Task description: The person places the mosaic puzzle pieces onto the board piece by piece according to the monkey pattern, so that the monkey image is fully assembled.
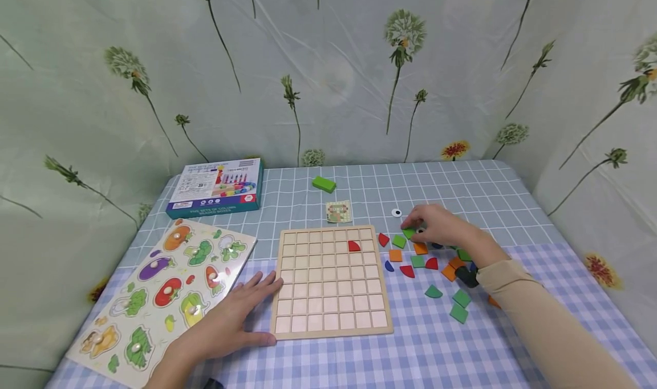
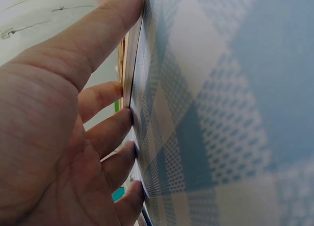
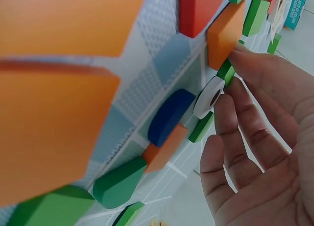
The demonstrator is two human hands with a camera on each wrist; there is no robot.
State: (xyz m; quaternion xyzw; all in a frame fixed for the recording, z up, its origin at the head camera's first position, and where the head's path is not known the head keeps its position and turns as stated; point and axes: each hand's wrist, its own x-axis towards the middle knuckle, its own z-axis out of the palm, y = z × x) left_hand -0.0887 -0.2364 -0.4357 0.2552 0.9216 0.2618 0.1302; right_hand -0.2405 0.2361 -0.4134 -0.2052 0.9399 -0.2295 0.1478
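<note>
A wooden grid board (image 1: 388, 327) lies flat in front of me, with one red quarter-round piece (image 1: 354, 246) in a cell of its upper rows. My left hand (image 1: 231, 320) rests at the board's left edge, fingers and thumb extended; in the left wrist view the thumb and fingertips touch its side. To the right of the board, my right hand (image 1: 435, 223) pinches a green tile (image 3: 226, 72) between thumb and fingers, low over the cloth among loose pieces. Close to those fingertips are a white eye-shaped disc (image 3: 209, 96) and an orange tile (image 3: 225, 35).
Loose pieces lie right of the board, including green tiles (image 1: 459, 313) and a dark blue piece (image 1: 389, 266). A pattern card (image 1: 338, 211) and a green block (image 1: 324, 184) lie behind it. Leftward are a vegetable puzzle (image 1: 169, 292) and a bead box (image 1: 215, 186).
</note>
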